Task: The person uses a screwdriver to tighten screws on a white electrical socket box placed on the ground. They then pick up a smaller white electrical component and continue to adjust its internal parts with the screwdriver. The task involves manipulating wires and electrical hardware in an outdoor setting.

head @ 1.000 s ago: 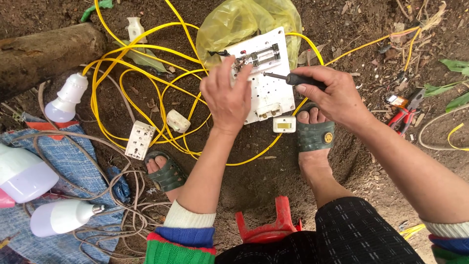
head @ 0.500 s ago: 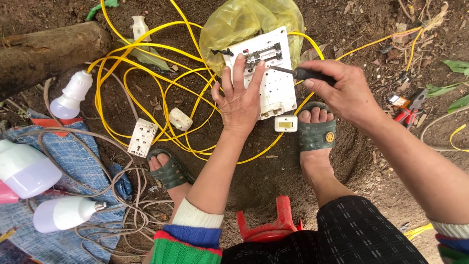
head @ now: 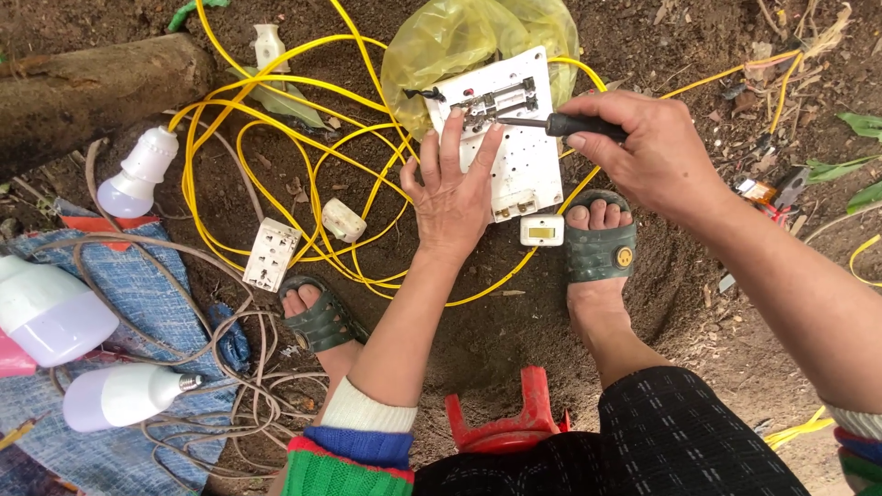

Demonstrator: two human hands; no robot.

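At about nine o'clock a white bulb is lying on the bare soil beside a log, and loops of yellow cable are sprawling across the ground towards the middle, passing a white socket plate at roughly seven o'clock. The left hand is lying flat, fingers spread, pressing down on the white electrical board, which is resting on the ground at twelve o'clock against a yellow plastic bag. The right hand, at about two o'clock, is closed around the black handle of a screwdriver, its shaft pointing left at the metal fittings near the board's top. To do this well, the flat hand should be holding the board steady so it is not rocking on the loose soil, and the screwdriver tip should be sitting squarely in the screw head, pushed along its axis rather than at a slant. A small white switch is lying just below the board, touching the right sandal.
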